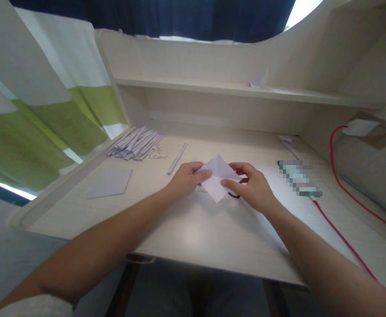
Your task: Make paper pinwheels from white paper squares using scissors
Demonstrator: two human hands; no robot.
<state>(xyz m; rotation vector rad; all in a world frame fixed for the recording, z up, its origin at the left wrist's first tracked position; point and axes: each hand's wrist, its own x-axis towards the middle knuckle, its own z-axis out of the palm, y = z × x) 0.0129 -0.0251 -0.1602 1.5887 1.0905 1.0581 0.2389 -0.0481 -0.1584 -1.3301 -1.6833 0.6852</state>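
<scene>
A small white square of paper (218, 176) lies cornerwise on the pale wooden desk (193, 229), partly folded. My left hand (186, 178) pinches its left corner. My right hand (252, 185) presses its right side with the index finger stretched over the sheet. A small dark loop (235, 196) peeks out under my right hand.
A pile of rolled paper strips (136, 143) lies at the back left, one single strip (177, 158) beside it. A flat grey sheet (109, 182) rests at the left. A blurred flat object (299, 177) and a red cable (340, 233) lie at the right. A shelf (239, 89) runs above.
</scene>
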